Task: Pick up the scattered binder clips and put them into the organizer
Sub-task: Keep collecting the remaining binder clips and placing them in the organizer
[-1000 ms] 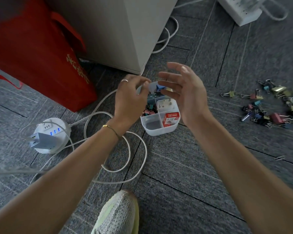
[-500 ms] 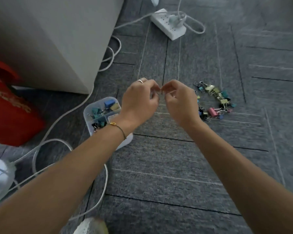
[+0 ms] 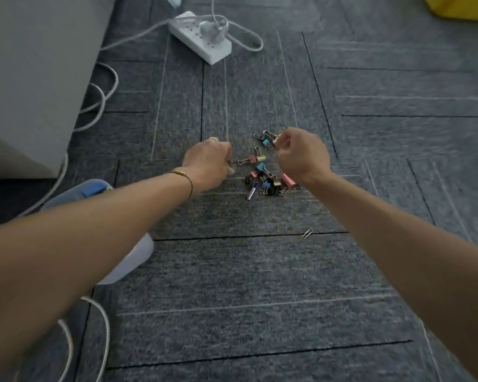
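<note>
Right hand (image 3: 301, 155): fingers curled over the far edge of the pile of binder clips (image 3: 262, 172), thumb and forefinger seemingly pinching a clip's wire handle near the top (the pinch is small and partly hidden, so which clip I cannot say).

Left hand (image 3: 209, 164): fingers curled at the pile's left edge; whether they hold anything, I cannot tell.

Pile: mixed colours, tangled close together on the grey carpet (image 3: 260, 271) between the two hands.

Stray paper clip (image 3: 307, 234): lying apart, nearer the person.

Organizer (image 3: 127, 257): pale plastic, low left, mostly hidden under the left forearm.

Power strip (image 3: 202, 40) and white cords (image 3: 100, 106): further off, left and ahead.

Risks, as I judge them: interlocked handles could drag neighbours up, then shed them mid-carry; a forearm swinging back may knock the organizer over; clips dropped blind could land beside it.
</note>
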